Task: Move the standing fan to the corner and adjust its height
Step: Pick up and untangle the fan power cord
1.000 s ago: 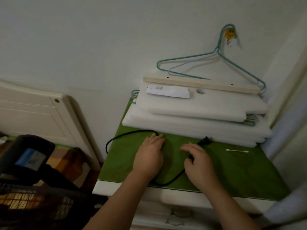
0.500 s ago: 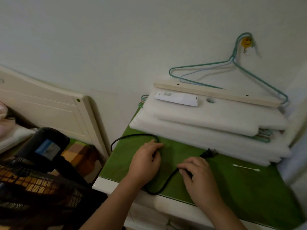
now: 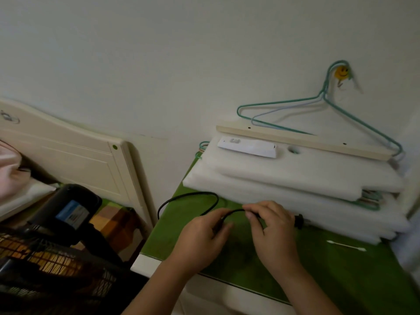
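Observation:
The black standing fan (image 3: 66, 214) fills the lower left, its motor housing with a blue label above the wire grille (image 3: 52, 267). Its black power cord (image 3: 188, 196) loops over the green-covered table (image 3: 341, 273). My left hand (image 3: 202, 239) pinches the cord near the loop. My right hand (image 3: 272, 228) pinches the same cord a little to the right, just short of the black plug (image 3: 300, 220), which lies on the green cover against the foam.
White foam sheets (image 3: 295, 178) are stacked at the table's back, with a wooden strip (image 3: 302, 139) and wire hangers (image 3: 322, 105) on a wall hook above. A cotton swab (image 3: 346, 246) lies at the right. A cream headboard (image 3: 68, 151) stands left.
Both hands have lifted from lying flat on the cord to pinching it between fingers. The cord between them has been raised and drawn together. The view has shifted left.

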